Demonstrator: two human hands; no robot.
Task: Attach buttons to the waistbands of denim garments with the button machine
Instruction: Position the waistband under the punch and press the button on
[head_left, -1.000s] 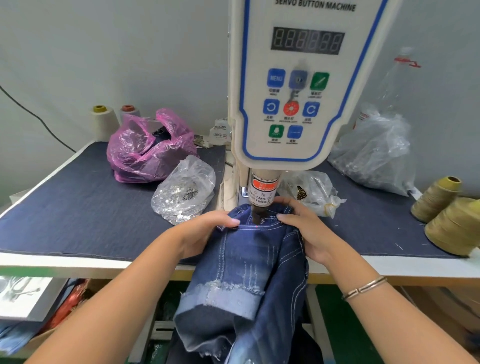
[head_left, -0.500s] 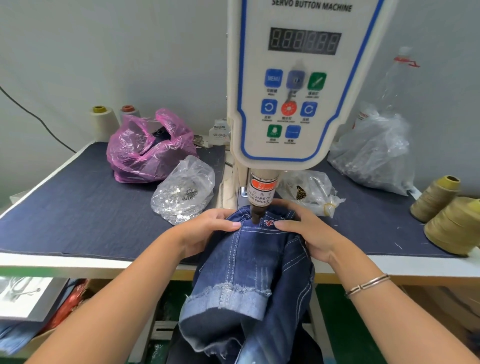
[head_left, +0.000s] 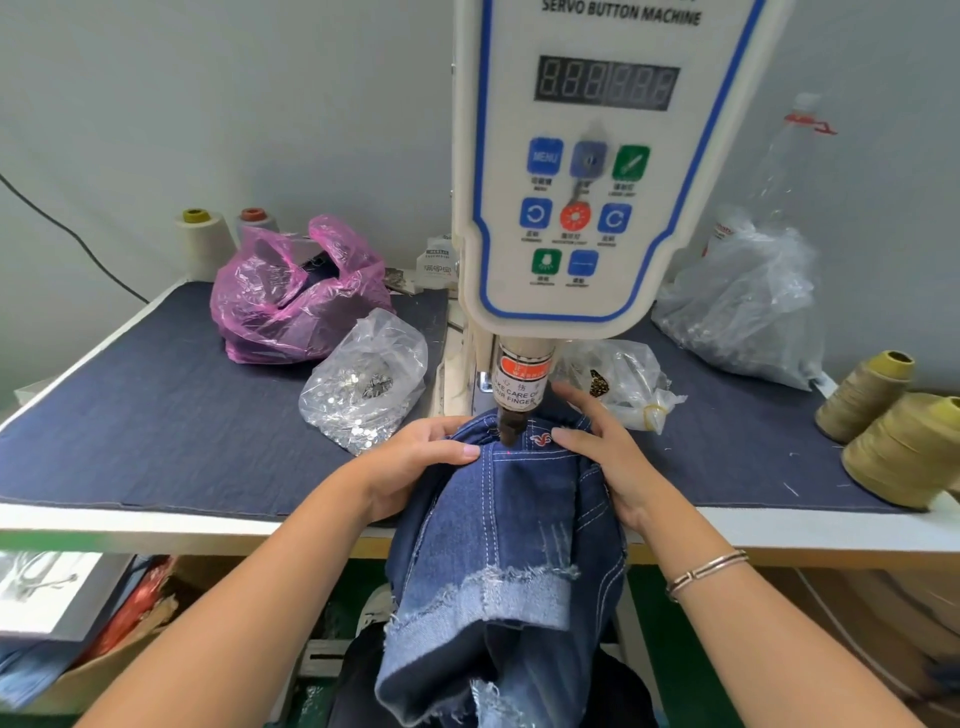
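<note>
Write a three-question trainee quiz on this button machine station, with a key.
1. True or false: both hands hold the denim garment at the waistband under the machine's punch head.
2. What sits nearest the left hand on the table? A) pink bag B) clear bag of silver buttons C) thread cones
3. Fill in: the thumb of the right hand lies beside a small ___ embroidered logo.

Key: 1 true. 2 B, the clear bag of silver buttons; the pink bag is farther back, the thread cones on the right. 3 red, the red logo.
</note>
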